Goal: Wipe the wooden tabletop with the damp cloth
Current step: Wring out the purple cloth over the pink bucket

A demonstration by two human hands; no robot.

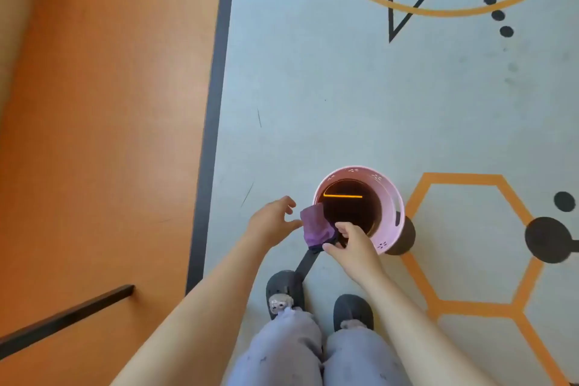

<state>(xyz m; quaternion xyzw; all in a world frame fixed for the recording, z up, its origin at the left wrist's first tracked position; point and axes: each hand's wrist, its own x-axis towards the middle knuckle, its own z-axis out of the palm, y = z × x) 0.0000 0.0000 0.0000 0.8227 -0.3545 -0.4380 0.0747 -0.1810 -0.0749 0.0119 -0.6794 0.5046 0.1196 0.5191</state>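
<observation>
A purple cloth hangs over the near-left rim of a pink bucket that stands on the floor. My right hand pinches the cloth's lower right corner. My left hand hovers just left of the cloth with fingers spread, holding nothing. The orange-brown wooden tabletop fills the left side of the view, with a dark edge band along its right border.
The bucket holds dark water. The pale floor carries orange hexagon lines, black dots and a triangle pattern. My two feet in dark slippers stand just below the bucket. A dark bar crosses the lower left over the tabletop.
</observation>
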